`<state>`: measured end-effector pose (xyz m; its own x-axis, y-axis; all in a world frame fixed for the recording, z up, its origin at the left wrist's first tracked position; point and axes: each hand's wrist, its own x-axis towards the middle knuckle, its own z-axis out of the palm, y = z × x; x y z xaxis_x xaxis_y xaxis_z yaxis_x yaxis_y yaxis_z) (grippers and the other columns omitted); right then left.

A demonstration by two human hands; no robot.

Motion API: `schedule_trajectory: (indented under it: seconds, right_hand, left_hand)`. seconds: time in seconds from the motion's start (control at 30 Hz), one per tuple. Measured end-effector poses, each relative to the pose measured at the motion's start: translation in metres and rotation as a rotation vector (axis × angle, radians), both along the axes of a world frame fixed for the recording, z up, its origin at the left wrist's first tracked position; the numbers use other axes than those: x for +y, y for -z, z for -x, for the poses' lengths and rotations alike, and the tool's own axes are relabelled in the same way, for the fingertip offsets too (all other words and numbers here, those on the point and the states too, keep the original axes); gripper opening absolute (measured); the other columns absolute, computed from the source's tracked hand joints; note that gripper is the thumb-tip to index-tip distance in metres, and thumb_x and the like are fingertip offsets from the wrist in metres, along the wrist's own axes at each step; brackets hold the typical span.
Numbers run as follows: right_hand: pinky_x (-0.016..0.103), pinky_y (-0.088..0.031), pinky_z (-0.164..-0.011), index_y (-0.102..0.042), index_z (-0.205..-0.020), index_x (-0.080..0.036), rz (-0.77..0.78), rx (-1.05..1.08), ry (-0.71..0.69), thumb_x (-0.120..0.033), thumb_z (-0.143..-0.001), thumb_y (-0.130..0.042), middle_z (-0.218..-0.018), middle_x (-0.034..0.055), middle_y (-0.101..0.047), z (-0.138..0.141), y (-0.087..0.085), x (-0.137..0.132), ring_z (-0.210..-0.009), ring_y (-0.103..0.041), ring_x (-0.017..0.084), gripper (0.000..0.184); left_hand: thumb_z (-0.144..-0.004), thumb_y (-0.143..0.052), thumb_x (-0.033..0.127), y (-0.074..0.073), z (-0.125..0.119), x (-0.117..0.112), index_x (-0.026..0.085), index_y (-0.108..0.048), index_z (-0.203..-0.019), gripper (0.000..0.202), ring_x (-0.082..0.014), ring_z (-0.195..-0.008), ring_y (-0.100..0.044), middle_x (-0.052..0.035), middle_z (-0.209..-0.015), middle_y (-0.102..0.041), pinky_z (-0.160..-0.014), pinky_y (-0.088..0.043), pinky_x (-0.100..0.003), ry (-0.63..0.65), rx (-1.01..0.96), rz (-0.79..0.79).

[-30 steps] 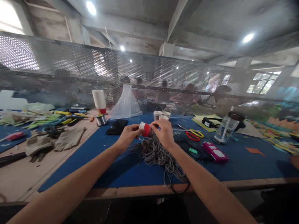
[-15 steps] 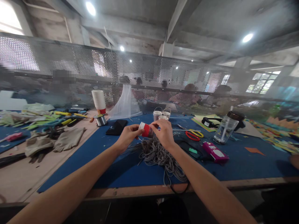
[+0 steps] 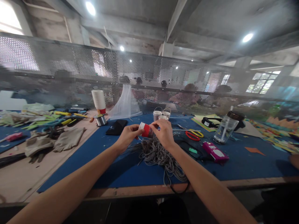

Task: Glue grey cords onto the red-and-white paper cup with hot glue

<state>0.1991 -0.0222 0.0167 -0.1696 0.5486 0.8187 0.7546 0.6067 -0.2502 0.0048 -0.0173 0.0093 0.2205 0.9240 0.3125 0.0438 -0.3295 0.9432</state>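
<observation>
A small red and white paper cup (image 3: 145, 128) lies on its side between my hands, above a heap of grey cord (image 3: 161, 155). My left hand (image 3: 129, 136) pinches its white end, thumb below and fingers above. My right hand (image 3: 164, 132) is closed at the other end, fingertips pressed to the cup where grey cord seems to lie against it; the fingers partly hide this. Just beyond stand a few small white cups with loop handles (image 3: 157, 115).
Left are a black phone (image 3: 116, 127), a wire spool (image 3: 100, 120), a stack of paper cups (image 3: 98, 100) and gloves (image 3: 69, 139). Right are red-handled scissors (image 3: 192, 136), a magenta box (image 3: 215, 152) and a clear bottle (image 3: 225, 128). A perforated metal screen (image 3: 149, 70) rises behind the blue mat (image 3: 112, 174).
Both hands and the cup stay practically where they were. Nothing on the table has visibly moved.
</observation>
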Motion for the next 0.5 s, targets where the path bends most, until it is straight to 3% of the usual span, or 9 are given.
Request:
schedule_trajectory:
  seconds: [0.5]
  right_hand:
    - [0.033, -0.037, -0.093, -0.064, -0.08, -0.022, 0.023, -0.005, -0.003, -0.029, -0.092, -0.06, -0.079, 0.0, -0.066, -0.0002, 0.0026, 0.0017, -0.083, -0.06, 0.017, 0.015]
  left_hand:
    - [-0.072, -0.071, 0.036, -0.0011, -0.0008, -0.0026, 0.016, -0.074, -0.088, 0.026, -0.0125, -0.062, -0.05, -0.0024, -0.075, -0.067, -0.054, -0.036, -0.024, 0.018, 0.01, 0.027]
